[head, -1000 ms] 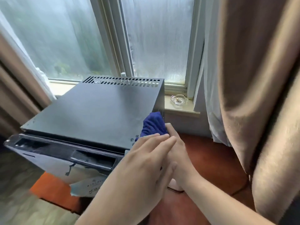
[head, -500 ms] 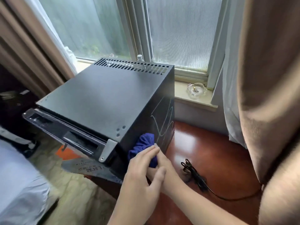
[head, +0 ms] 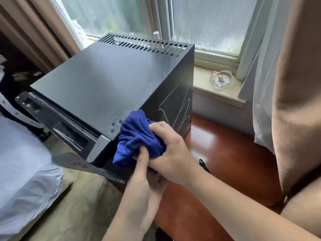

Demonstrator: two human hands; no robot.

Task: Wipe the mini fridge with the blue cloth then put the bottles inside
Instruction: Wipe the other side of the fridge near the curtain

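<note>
The black mini fridge point(head: 104, 84) stands on a reddish wooden table, with its door toward the left. A bunched blue cloth point(head: 137, 138) is pressed against the fridge's right side near the front top corner. My right hand point(head: 171, 150) grips the cloth from the right. From below, my left hand point(head: 142, 174) pinches the cloth's lower edge with its fingers. Pale scratch marks show on the fridge's right side beyond the cloth. A bottle cap point(head: 155, 34) peeks up behind the fridge by the window.
A black power cord point(head: 204, 165) lies on the wooden table point(head: 234, 162) right of the fridge. A glass ashtray point(head: 221, 80) sits on the window sill. A beige curtain point(head: 295, 101) hangs on the right. White bedding point(head: 22, 162) is at the left.
The cloth and both hands went from the fridge's top right edge down its right side, then back up near the front top corner. The view shifted left.
</note>
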